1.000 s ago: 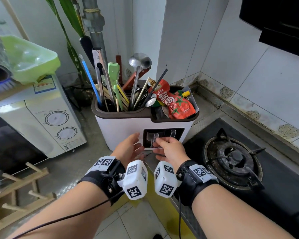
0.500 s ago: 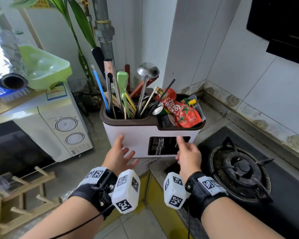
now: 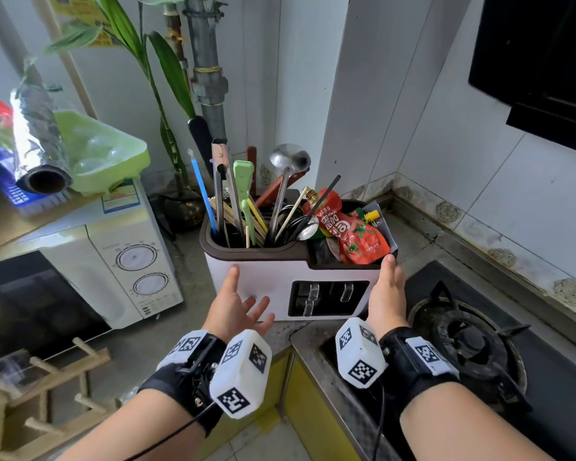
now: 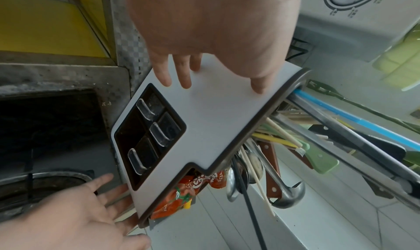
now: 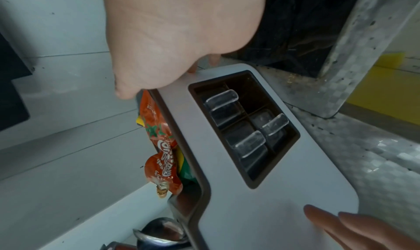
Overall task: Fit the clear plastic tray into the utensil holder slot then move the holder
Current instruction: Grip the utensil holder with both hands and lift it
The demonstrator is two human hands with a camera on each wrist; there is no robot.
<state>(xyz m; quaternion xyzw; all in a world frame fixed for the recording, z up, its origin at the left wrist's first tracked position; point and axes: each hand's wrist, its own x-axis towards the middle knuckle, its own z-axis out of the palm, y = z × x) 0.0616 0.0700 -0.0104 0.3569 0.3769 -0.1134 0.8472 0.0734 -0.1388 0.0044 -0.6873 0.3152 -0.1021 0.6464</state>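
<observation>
Fitting appears complete: the clear plastic tray [image 3: 326,296] sits inside the slot at 5 o'clock on the utensil holder [image 3: 263,277], while left hand [image 3: 236,309] and right hand [image 3: 387,291], fingers extended, flank the holder standing on the counter [image 3: 193,311], unmoved.

We see the utensil holder [image 3: 263,281] standing on the worktop [image 3: 193,261] near its back corner, with the microwave [image 3: 80,271] to its left and the gas burner [image 3: 469,344] to its right front. Three clear plastic trays [image 3: 308,296] sit in the slot on its front face. Our left hand [image 3: 235,309] is before its left half, our right hand [image 3: 388,291] at its right end. A plant [image 3: 167,94] stands behind.
</observation>
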